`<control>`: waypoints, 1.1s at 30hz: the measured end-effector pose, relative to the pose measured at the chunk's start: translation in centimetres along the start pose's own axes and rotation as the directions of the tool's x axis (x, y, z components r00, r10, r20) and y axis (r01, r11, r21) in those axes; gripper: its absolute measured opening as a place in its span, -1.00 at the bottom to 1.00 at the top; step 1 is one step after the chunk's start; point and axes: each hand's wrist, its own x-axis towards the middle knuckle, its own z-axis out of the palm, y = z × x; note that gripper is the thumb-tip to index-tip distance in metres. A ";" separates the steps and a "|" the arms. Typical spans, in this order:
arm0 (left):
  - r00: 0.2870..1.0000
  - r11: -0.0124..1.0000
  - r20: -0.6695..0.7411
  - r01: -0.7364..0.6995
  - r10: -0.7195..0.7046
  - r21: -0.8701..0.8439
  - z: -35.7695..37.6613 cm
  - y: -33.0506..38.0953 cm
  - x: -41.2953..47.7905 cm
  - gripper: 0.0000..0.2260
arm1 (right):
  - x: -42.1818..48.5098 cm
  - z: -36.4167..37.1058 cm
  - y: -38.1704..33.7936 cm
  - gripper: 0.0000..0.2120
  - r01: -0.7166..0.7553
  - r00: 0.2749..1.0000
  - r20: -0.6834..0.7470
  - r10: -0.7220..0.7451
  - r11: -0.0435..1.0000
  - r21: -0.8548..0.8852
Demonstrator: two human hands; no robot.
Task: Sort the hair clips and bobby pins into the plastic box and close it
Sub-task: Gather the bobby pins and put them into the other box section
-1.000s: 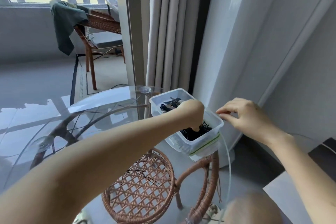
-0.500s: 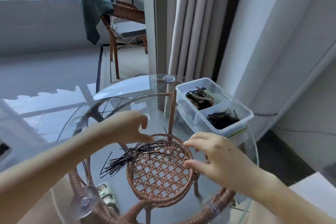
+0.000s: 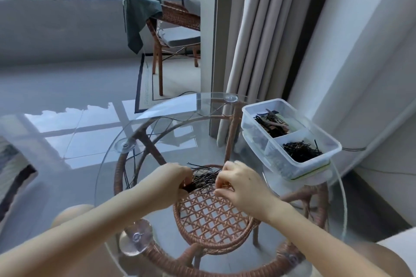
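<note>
Head view, left to right: a green cloth (image 3: 135, 18) is draped over a wicker chair (image 3: 177, 29) way back by the window. Closer in, the left hand (image 3: 171, 183) is curled round one end of a messy bunch of black bobby pins (image 3: 203, 179). The bunch is held at the round glass table (image 3: 171, 123), right above the woven wicker shelf (image 3: 213, 220) seen through the glass. Whether it's touching the glass can't be told. The right hand (image 3: 238, 184) is bunched up on the other side, fingertips pinched onto the pins, so the bunch is gripped from both ends. Grey curtains (image 3: 254, 40) are hung behind. At the table's right edge the plastic box (image 3: 290, 141) is parked with its top open, apart from both hands. Its far compartment is filled with hair clips (image 3: 272, 125), the near one with a pin pile (image 3: 300, 152).
</note>
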 end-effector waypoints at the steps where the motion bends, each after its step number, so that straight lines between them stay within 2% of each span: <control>1: 1.000 1.000 -0.026 -0.017 0.017 -0.005 -0.2 0.0 0.5 -0.86 | 0.4 0.0 0.2 -0.79 0.005 0.999 -0.039 -0.007 1.000 -0.031; 3: 0.995 1.000 -0.094 -0.020 0.021 0.003 -0.5 -0.2 1.3 -0.74 | 0.8 0.1 0.8 -0.54 -0.052 0.996 -0.072 0.047 0.996 -0.079; 5: 0.992 1.000 -0.123 -0.010 0.013 0.025 -0.4 -0.9 1.8 -0.53 | 0.8 0.0 1.3 -0.15 -0.128 0.992 0.010 0.129 0.991 -0.027; 6: 0.995 0.999 -0.098 -0.009 0.012 0.033 -0.3 -1.2 1.9 -0.40 | 0.7 0.1 1.4 -0.02 -0.153 0.987 0.062 0.151 0.988 0.016; 8: 1.000 1.000 -0.020 -0.011 0.011 0.006 -0.1 -1.8 1.9 -0.21 | 0.5 0.6 1.3 0.04 -0.131 0.983 0.134 0.127 0.991 0.023; 10: 0.999 0.999 0.021 -0.031 0.031 -0.012 0.1 -2.0 1.7 -0.15 | 0.3 1.4 0.7 -0.01 -0.061 0.987 0.144 0.066 0.997 -0.037; 12: 0.998 0.998 0.023 -0.063 0.063 -0.007 0.4 -2.0 1.4 -0.17 | 0.5 2.2 0.2 -0.15 -0.012 0.999 0.041 0.015 0.997 -0.074; 15: 0.998 0.998 0.003 -0.063 0.063 -0.012 0.6 -1.5 1.1 -0.28 | 1.5 2.3 -0.3 -0.44 -0.017 0.997 -0.081 0.012 0.998 -0.058; 18: 0.999 0.999 -0.040 -0.028 0.027 -0.030 0.5 -1.2 1.1 -0.44 | 2.5 1.4 -0.5 -0.67 -0.067 0.998 -0.019 0.066 0.997 -0.047; 21: 0.997 0.999 -0.063 -0.043 0.042 -0.016 0.2 -1.2 1.2 -0.50 | 2.9 0.7 -0.7 -0.83 -0.011 0.998 0.068 0.014 0.999 -0.037; 24: 0.997 0.997 -0.071 -0.042 0.038 -0.061 0.1 -1.5 1.3 -0.47 | 2.7 0.3 -0.5 -0.85 0.064 0.994 0.099 -0.056 0.995 -0.077; 28: 0.995 0.993 -0.085 -0.053 0.045 -0.101 0.2 -1.8 0.9 -0.47 | 1.9 0.0 -0.2 -0.82 0.130 0.991 0.041 -0.127 0.988 -0.079; 33: 0.996 0.994 -0.080 -0.046 0.038 -0.101 0.3 -1.9 0.8 -0.48 | 1.1 -2.0 -0.2 -0.84 0.080 0.996 -0.029 -0.080 0.996 0.026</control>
